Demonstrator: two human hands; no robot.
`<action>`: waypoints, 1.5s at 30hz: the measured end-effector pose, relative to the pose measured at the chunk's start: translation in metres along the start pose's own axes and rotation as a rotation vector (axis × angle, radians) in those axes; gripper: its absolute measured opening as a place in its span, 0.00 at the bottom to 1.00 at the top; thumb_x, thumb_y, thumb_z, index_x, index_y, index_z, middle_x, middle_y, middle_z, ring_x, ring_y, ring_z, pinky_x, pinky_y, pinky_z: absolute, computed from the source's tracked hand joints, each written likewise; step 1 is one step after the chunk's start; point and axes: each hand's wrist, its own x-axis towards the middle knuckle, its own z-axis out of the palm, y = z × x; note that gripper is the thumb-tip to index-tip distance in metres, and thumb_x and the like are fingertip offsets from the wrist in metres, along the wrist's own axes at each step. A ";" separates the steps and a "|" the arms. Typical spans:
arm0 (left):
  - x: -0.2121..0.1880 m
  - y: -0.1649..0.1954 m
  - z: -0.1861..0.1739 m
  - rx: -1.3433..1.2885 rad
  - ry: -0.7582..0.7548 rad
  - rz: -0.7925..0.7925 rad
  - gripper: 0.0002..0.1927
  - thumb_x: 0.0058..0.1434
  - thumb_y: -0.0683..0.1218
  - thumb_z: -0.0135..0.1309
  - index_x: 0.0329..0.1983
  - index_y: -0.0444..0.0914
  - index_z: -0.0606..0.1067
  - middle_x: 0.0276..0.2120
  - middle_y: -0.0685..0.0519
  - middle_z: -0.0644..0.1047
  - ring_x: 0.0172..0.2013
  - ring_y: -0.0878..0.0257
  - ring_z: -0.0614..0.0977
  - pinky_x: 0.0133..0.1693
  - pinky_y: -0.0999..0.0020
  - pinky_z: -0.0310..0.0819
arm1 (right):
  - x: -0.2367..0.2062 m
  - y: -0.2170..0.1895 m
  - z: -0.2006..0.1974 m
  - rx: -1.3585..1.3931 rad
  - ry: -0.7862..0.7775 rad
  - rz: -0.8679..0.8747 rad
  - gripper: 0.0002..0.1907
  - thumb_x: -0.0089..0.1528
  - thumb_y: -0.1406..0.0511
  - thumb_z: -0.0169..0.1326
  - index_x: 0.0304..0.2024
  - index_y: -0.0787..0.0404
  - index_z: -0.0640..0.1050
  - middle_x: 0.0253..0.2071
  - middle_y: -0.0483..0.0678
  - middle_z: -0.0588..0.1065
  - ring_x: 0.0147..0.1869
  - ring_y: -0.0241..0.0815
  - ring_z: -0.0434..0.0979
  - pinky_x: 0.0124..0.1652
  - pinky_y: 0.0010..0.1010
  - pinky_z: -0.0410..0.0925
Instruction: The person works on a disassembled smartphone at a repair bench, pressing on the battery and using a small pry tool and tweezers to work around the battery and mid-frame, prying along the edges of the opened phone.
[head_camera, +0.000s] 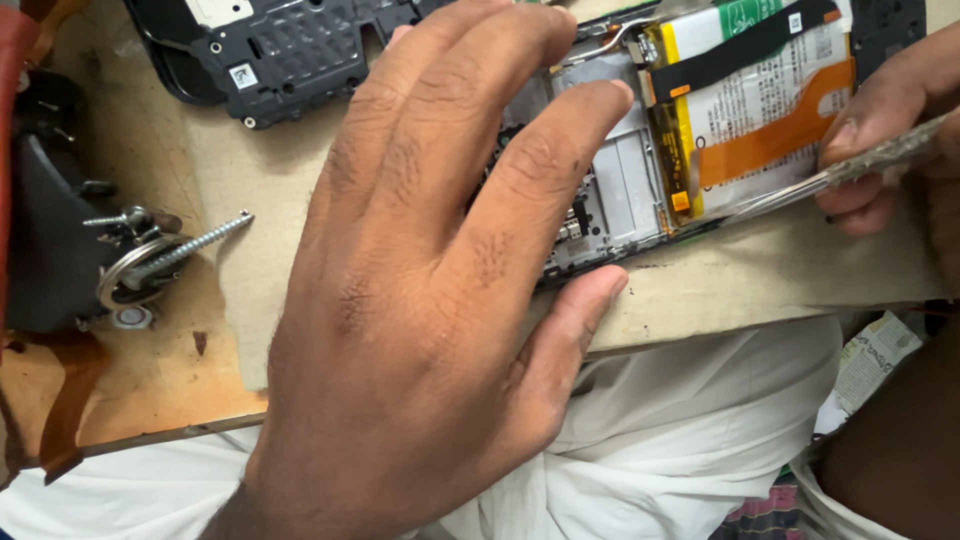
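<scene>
The left hand (420, 290) lies flat on the opened phone (640, 170), fingers spread, pinning it to the worktop (760, 280) and hiding its middle. The right hand (890, 120) has its fingers clamped on a thin metal tool (800, 185) whose tip meets the battery (760, 100). A detached back cover (290, 50) lies above, and loose screws (170, 250) sit to the left.

1. Worn wooden bench (160, 385), scuffed, with a beige fibreboard sheet (270, 215) laid over most of it.
2. Opened phone (640, 150) sits on the sheet, guts and battery showing.
3. Black inner cover plate (290, 50) lies just beside it, top left.
4. Long screw (190, 248) rests across a metal ring (120, 285) at the sheet's left edge.
</scene>
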 end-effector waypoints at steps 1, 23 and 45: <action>0.000 0.000 0.000 -0.002 0.001 0.001 0.33 0.53 0.44 0.71 0.61 0.33 0.71 0.64 0.40 0.65 0.70 0.42 0.64 0.72 0.45 0.60 | 0.000 0.001 0.000 0.004 0.019 -0.016 0.30 0.74 0.46 0.28 0.33 0.60 0.68 0.23 0.43 0.60 0.27 0.41 0.61 0.31 0.35 0.62; 0.002 0.002 0.003 0.052 0.004 0.023 0.32 0.54 0.44 0.72 0.60 0.32 0.72 0.63 0.40 0.67 0.69 0.41 0.67 0.72 0.42 0.60 | 0.010 0.007 0.013 -0.026 0.078 -0.081 0.28 0.74 0.47 0.32 0.35 0.61 0.68 0.25 0.45 0.61 0.27 0.41 0.62 0.31 0.34 0.63; 0.000 0.001 0.003 0.059 0.011 0.034 0.32 0.55 0.45 0.72 0.60 0.32 0.71 0.64 0.40 0.67 0.70 0.41 0.66 0.73 0.42 0.59 | 0.008 0.012 0.012 -0.034 0.105 -0.106 0.25 0.75 0.48 0.35 0.38 0.62 0.68 0.27 0.46 0.62 0.27 0.42 0.64 0.32 0.34 0.64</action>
